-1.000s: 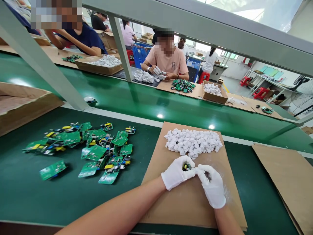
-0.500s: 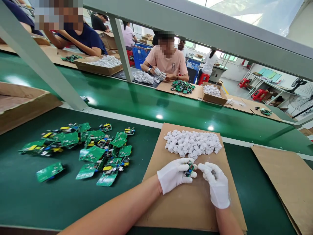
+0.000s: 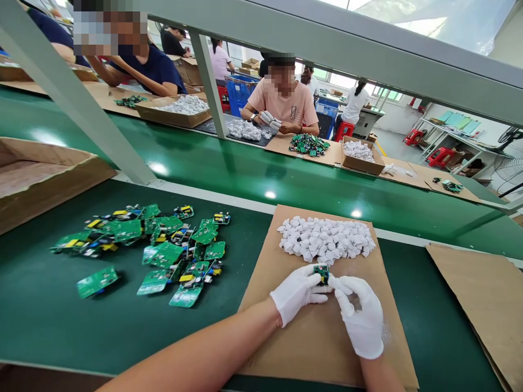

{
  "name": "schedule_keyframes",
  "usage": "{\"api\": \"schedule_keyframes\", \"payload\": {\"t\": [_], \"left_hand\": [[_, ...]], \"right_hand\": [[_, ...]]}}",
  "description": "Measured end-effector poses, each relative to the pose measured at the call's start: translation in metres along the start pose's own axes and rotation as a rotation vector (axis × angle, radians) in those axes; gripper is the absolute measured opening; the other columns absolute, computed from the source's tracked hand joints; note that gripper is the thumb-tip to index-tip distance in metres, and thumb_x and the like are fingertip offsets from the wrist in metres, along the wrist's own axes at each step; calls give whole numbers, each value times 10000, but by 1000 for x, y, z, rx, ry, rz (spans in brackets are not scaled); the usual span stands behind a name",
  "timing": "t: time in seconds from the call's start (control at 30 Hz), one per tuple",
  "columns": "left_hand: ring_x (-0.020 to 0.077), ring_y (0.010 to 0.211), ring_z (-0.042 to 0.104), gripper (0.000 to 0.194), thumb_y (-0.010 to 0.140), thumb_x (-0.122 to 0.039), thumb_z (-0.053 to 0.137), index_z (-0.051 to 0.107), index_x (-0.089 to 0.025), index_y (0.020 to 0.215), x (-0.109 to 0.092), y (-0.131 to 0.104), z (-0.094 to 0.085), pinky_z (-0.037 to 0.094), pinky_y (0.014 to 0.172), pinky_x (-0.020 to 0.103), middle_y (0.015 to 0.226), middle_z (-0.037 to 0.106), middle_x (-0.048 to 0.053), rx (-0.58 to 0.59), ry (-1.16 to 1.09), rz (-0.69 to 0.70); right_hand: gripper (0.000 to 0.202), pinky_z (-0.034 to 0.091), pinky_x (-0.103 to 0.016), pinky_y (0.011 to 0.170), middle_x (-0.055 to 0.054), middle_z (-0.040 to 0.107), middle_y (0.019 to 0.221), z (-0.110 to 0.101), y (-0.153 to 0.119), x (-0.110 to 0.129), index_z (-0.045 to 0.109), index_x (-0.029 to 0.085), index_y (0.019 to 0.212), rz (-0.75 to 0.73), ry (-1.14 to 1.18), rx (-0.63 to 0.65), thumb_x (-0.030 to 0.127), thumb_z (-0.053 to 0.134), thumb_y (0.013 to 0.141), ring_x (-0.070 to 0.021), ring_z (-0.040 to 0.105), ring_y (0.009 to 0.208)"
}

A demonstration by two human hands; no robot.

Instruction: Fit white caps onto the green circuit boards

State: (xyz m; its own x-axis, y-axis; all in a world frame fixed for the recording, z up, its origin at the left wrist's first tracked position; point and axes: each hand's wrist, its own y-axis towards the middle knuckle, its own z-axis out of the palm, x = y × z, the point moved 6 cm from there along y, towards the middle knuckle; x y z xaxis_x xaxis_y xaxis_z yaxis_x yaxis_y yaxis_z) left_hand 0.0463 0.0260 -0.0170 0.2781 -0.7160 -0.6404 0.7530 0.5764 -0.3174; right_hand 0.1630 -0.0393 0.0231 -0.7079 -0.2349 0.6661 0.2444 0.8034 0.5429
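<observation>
My left hand [image 3: 299, 291], in a white glove, holds a small green circuit board [image 3: 321, 274] between thumb and fingers above a cardboard sheet [image 3: 310, 343]. My right hand [image 3: 362, 313], also gloved, has its thumb and fingertips drawn together beside the board's right edge; whatever they pinch is too small to make out. Just beyond both hands lies a pile of white wrapped pieces [image 3: 327, 239] on the cardboard. To the left, many green boards with yellow and blue parts [image 3: 163, 254] are heaped on the dark green table.
A cardboard box [image 3: 49, 179] stands at the left. Another cardboard sheet [image 3: 482, 305] lies at the right. A slanted grey post [image 3: 77, 92] and an overhead beam [image 3: 327, 49] frame the bench. Across it, a person in pink [image 3: 286, 103] works by a box of white pieces [image 3: 362, 158].
The board in my left hand has turned to a more upright angle. My right hand has come closer, its fingertips now at the board's edge. The whole view has shifted slightly.
</observation>
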Motion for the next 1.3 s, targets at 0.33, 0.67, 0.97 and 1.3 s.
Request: {"api": "schedule_keyframes", "payload": {"t": [0.33,0.67,0.97,1.3], "left_hand": [[137,807,545,485,697,-339,659,553,-179,1142,-1,-2,-2,456,754,283,941,600,49,-85,274,217],[125,744,522,491,757,-332,586,521,-170,1216,2,-2,-5,460,743,280,952,603,60,-101,438,257],[173,851,568,524,739,-378,606,488,-165,1203,1,-4,7,484,719,292,1025,596,99,-46,280,167],[156,828,605,335,718,-388,632,587,-156,956,6,2,5,461,685,235,973,601,87,101,136,67]], "right_hand": [[224,513,-326,714,-43,678,877,4,1,18,593,251,978,-213,-288,-13,156,598,776,-178,630,807],[229,506,-319,701,-39,667,866,6,1,16,584,244,966,-215,-294,-5,130,600,768,-173,617,796],[234,511,-352,717,-73,624,943,12,2,14,636,251,1000,-153,-292,39,180,567,788,-198,600,829],[307,481,-402,898,-79,565,1204,7,7,0,576,245,1162,81,30,160,240,448,883,-230,554,1070]]}}
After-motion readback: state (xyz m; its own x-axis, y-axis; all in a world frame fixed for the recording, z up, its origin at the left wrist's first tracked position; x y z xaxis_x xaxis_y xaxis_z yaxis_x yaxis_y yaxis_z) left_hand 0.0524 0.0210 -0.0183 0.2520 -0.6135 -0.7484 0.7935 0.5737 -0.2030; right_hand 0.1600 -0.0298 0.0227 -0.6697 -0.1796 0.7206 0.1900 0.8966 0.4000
